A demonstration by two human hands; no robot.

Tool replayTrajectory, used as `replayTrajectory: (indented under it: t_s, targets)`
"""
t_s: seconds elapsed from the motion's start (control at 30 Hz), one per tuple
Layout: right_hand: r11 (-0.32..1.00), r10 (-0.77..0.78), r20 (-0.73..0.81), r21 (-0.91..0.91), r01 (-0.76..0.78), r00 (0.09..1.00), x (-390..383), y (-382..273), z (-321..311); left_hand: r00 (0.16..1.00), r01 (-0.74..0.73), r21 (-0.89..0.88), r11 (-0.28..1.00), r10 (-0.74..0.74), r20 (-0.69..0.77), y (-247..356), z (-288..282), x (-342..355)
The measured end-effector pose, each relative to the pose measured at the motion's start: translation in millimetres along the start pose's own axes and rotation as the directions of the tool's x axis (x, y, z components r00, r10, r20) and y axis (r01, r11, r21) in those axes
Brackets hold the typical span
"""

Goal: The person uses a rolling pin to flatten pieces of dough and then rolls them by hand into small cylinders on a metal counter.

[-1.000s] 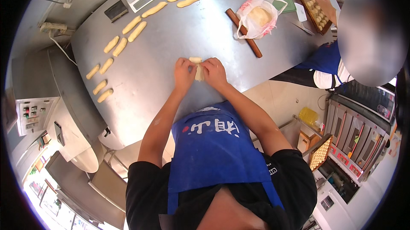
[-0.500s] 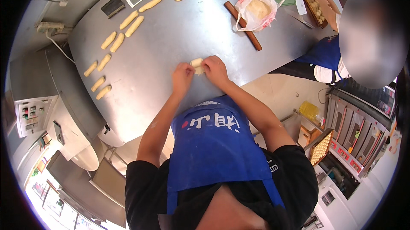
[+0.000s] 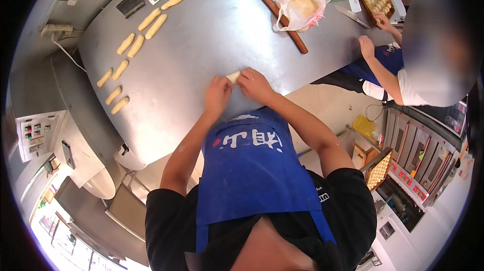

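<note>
**Shaping one more dough piece at the near edge of the table**

While both of my hands meet over the steel table [image 3: 201, 49], I judge that I am in the middle of forming a single small piece of dough [image 3: 233, 76] into a short roll, like the ones already laid out. My left hand [image 3: 218, 95] sits just to the left of the piece with its fingers curled toward it, and my right hand [image 3: 256, 85] closes on it from the right, fingertips bent down over its near end. Only the pale far tip of the dough shows between the two hands, so it lies pinched between my fingertips, touching both, low against the table top near its front edge. I cannot tell whether it rests on the steel or is lifted a little.

Finished dough rolls [image 3: 137, 37] lie in pairs in a curved line along the far left side of the table, well apart from my hands. A wooden rolling pin [image 3: 285, 17] and a plastic bag holding a lump of dough [image 3: 302, 5] lie farther off to the right, where another person's hand [image 3: 366, 47] rests on the table edge.

As I read it, the next move calls for an even, light press so the roll keeps a uniform thickness.
</note>
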State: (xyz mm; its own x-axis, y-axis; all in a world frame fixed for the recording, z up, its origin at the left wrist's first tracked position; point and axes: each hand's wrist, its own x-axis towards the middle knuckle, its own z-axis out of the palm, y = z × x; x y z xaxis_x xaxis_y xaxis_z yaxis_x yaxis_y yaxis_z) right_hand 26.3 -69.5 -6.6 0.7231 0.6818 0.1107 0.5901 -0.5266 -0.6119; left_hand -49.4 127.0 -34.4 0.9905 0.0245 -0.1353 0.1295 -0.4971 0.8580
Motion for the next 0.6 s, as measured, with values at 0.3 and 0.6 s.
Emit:
replayTrajectory:
  t_s: [0.3, 0.6]
  targets:
    - [0.995, 0.098, -0.096, -0.012, -0.1, 0.991, 33, -22, -19, 0.959, -0.134, 0.061, 0.989, 0.145, -0.245, 10, -14, -26]
    - [0.972, 0.208, 0.302, 0.039, -0.23, 0.93, -36, -18, 21, 0.853, 0.166, -0.051, 0.985, -0.169, -0.493, -15, -53, -64]
